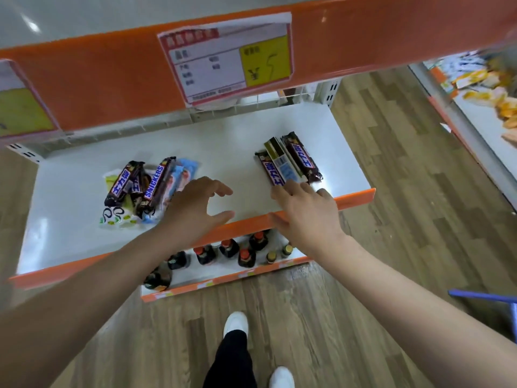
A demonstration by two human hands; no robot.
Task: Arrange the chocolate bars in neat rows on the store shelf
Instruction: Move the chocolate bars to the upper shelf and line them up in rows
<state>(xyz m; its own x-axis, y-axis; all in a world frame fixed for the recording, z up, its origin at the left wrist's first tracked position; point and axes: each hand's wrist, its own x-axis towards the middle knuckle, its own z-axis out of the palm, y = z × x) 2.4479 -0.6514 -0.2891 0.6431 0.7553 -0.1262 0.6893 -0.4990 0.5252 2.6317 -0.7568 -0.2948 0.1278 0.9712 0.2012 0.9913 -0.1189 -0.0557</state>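
White shelf point(229, 141): 3 bars point(288, 163) are rowed at its right, my right hand point(305, 211) touching them, fingers straight. My left hand point(195, 203), spread and holding nothing, should next grab from the jumbled pile point(145, 189).

Both arms outstretched, left grip point(200, 204) and right grip point(303, 210) spread, empty

Store shelf point(229, 152), centre of the frame: smooth white painted metal with a soft sheen, edged by a glossy orange strip point(355, 198). Chocolate bars point(156, 183), left of centre, and a second group point(291, 163), right of centre: shiny dark brown plastic-film wrappers, crinkled at the ends. Price label point(229, 60), top: matt printed paper under a clear glossy sleeve. Bottles point(246, 256), lower shelf: dark and glossy with smooth caps. Floor point(391, 169): wood-grain planks, matt.
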